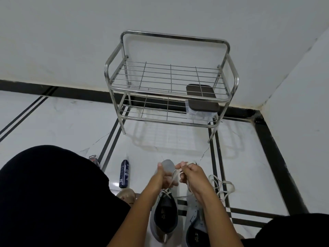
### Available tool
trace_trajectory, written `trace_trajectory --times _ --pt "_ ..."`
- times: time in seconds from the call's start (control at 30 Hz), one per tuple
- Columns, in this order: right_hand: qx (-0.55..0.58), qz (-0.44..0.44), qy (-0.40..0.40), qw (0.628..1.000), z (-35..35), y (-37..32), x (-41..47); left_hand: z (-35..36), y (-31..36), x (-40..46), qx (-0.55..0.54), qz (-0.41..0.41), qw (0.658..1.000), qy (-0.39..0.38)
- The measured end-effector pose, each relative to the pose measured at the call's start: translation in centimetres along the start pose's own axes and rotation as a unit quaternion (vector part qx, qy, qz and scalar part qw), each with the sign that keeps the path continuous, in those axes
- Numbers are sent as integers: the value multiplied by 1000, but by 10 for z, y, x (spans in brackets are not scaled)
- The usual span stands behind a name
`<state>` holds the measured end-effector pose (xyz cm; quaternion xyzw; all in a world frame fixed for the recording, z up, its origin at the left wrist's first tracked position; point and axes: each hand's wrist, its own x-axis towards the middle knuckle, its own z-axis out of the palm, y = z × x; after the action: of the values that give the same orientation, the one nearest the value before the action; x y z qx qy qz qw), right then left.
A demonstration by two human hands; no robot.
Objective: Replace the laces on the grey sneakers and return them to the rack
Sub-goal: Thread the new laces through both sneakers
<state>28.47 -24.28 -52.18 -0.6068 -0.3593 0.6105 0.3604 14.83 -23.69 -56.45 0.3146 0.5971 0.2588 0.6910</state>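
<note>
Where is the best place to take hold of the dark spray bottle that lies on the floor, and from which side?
Grip the spray bottle around the middle of its body, coming from above. It lies on its side on the floor, cap end pointing toward the rack, so the round body is open from above. The left hand is nearer, but it looks busy with the lace.

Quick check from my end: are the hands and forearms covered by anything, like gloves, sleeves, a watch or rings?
Nothing shows on them. The left hand and right hand are bare, with no gloves, and I see no rings. Both forearms are bare from the wrist down to the frame edge, with no sleeves, watch or band in view.
</note>
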Motion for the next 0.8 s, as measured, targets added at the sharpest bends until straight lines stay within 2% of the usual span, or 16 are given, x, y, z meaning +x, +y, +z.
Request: trace_trajectory --times 0.2,0.3,0.37,0.47,0.57,0.63,0.7,0.8 --pt "128 -3 47 991 -6 12 11 0 -11 7 -15 -4 1000 11" --pt "123 3 12 992 -7 8 11 -3 -9 7 -48 5 999 25" --pt "54 9 -42 998 -14 2 8 -4 -1 6 -61 7 997 55" --pt "-178 24 -108 978 -22 -6 4 -10 7 9 -50 22 994 97" --pt "-337 30 -75 938 -20 -2 8 -10 6 10 48 65 991 105" --pt "-364 12 -59 929 -17 2 10 -4 3 7 110 59 991 56" --pt "-347 -19 -56 936 -15 5 11 0 0 2 163 31 986 -2" --pt "-250 -45 -22 967 -15 6 11 1 1 -4 143 -1 989 -30"
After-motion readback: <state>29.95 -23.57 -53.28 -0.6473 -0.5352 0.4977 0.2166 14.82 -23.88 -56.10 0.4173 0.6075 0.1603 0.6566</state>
